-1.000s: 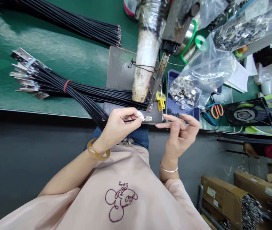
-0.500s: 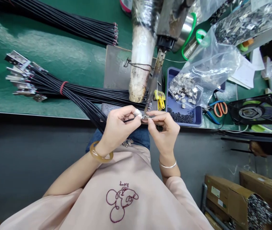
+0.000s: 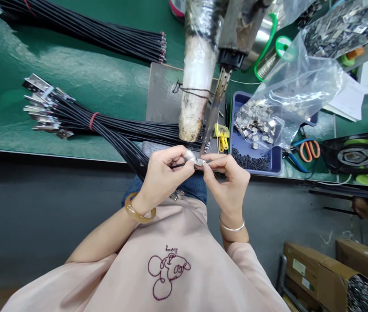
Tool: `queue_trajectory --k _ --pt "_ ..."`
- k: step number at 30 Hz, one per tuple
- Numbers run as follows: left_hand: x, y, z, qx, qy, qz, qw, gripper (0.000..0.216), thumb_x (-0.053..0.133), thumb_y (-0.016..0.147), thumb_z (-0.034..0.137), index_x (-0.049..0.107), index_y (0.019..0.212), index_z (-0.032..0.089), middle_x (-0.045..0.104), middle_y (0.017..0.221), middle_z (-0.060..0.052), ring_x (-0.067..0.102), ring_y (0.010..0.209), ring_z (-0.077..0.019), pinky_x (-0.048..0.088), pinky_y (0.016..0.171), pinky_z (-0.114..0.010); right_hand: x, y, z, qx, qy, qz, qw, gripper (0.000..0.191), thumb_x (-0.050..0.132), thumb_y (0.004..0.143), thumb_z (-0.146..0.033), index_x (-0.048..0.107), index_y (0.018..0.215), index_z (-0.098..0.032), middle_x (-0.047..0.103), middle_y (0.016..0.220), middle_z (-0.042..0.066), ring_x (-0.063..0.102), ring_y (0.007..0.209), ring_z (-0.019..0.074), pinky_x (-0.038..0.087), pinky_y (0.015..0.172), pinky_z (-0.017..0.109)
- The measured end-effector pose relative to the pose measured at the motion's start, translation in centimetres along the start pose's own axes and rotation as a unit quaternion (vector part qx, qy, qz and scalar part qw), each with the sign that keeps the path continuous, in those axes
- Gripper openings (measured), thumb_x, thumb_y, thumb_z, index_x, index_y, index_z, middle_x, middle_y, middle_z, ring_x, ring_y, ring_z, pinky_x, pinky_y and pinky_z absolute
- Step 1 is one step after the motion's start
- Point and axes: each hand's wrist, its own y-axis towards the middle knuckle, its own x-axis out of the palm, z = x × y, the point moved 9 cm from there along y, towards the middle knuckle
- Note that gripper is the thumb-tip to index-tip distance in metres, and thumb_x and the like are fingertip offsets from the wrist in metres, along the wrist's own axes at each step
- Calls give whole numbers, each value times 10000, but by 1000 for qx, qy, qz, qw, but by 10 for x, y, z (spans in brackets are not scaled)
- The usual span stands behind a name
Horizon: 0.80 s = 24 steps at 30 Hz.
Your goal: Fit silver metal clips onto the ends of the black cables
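Observation:
My left hand [image 3: 163, 173] pinches the end of a thin black cable [image 3: 178, 165], its thumb tip wrapped in white tape. My right hand [image 3: 227, 182] pinches a small metal connector shell [image 3: 201, 162] at that cable's tip. Both hands meet at the bench's front edge, right under the tip of a fixed soldering iron [image 3: 214, 110]. A bundle of black cables [image 3: 112, 125] with metal connectors, tied by a red band, lies to the left and runs toward my lap.
A blue tray [image 3: 276, 158] holds metal shells and small black parts, with a plastic bag [image 3: 288, 95] of shells spilling into it. Orange-handled scissors [image 3: 307, 149], a fan [image 3: 353, 156] and yellow clips [image 3: 222, 135] lie nearby. Cardboard boxes [image 3: 314, 268] stand on the floor.
My right hand came in from the right, fingers spread, and closed on the metal shell at the cable tip. My left hand kept its grip.

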Motion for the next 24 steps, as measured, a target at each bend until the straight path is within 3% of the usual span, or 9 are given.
queue_trajectory --k 8,11,14,16,18,20,22,24 --pt "2 -2 0 1 20 -5 1000 156 616 815 158 600 660 151 385 536 69 307 501 -58 247 477 -213 0 -2 -1 -10 -12 6 1000 84 657 922 -158 643 886 -233 781 975 -12 769 823 110 661 722 219" --pt "4 -5 1 5 30 -41 999 159 604 819 135 593 661 149 350 535 76 282 505 -54 233 467 -204 -10 -5 5 4 -28 33 999 44 647 946 -197 648 932 -238 770 897 -32 753 708 102 628 609 206" --pt "10 -14 3 27 69 -129 989 147 609 819 98 642 684 144 383 520 79 303 499 -50 262 467 -194 -47 -15 -11 -67 -69 191 977 10 687 935 -261 680 927 -261 680 700 -67 638 498 94 505 430 224" --pt "13 -23 4 53 95 -185 977 133 631 826 88 706 732 144 507 539 62 398 500 -53 335 485 -187 -73 -31 -35 -165 -76 323 929 58 713 920 -335 701 891 -286 560 603 -76 489 394 82 424 381 263" --pt "8 -28 3 57 87 -188 977 99 673 845 122 767 841 152 665 649 18 548 554 -77 451 540 -191 -90 -40 -47 -191 -80 391 897 64 709 914 -372 700 911 -309 511 648 -62 368 367 65 367 368 291" --pt "-1 -29 1 57 58 -157 984 97 700 863 163 788 904 162 759 793 -31 661 651 -115 538 606 -215 -100 -33 -41 -125 -108 378 911 83 681 924 -347 669 1002 -322 550 763 -40 413 391 70 364 377 300" --pt "-13 -25 4 83 49 -97 991 89 700 879 169 786 898 173 789 877 -52 714 739 -145 579 673 -247 -105 -19 -19 -24 -158 308 938 126 637 948 -324 619 1071 -304 617 824 -18 577 480 117 443 434 305" --pt "-27 -19 14 143 91 -19 985 103 680 896 148 777 888 184 795 904 -52 729 813 -171 590 768 -302 -108 -4 11 44 -229 206 950 102 617 961 -354 601 965 -253 662 747 -9 657 553 162 543 564 339"
